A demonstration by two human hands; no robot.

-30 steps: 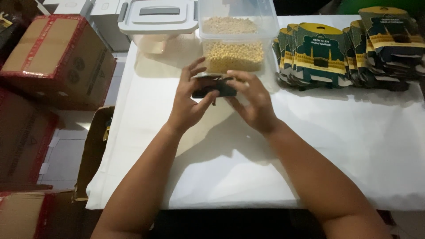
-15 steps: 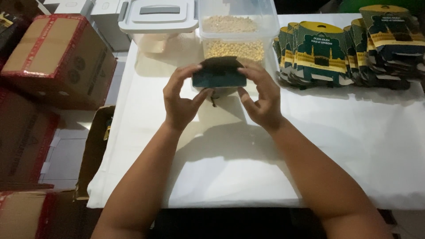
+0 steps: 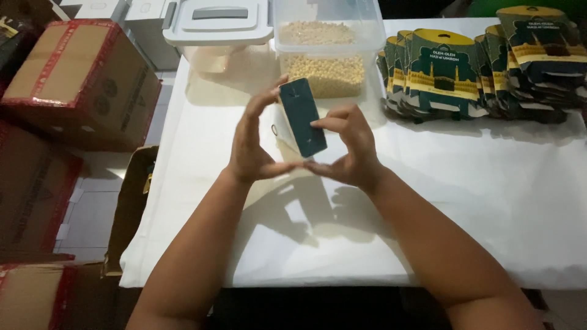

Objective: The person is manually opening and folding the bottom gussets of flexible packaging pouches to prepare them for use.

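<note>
Half a second ago the dark teal pouch (image 3: 302,116) was held flat and crosswise between both hands; now it has been turned up on end, its long side running from 11 to 5 o'clock, and lifted clear of the counter (image 3: 489,214).

Head view: the left hand (image 3: 254,143) curves around the pouch's left side, fingertips at the top corner and thumb reaching under the bottom edge. The right hand (image 3: 348,146) pinches the pouch's lower right, forefinger laid across its face. At 12 o'clock from the hands stands a clear tub of pale beans (image 3: 327,61), touching a lidded white container (image 3: 214,24) at 11. Stacked printed pouches (image 3: 477,73) lie at 2 o'clock. Cardboard boxes (image 3: 79,79) sit at 9, off the counter.
</note>
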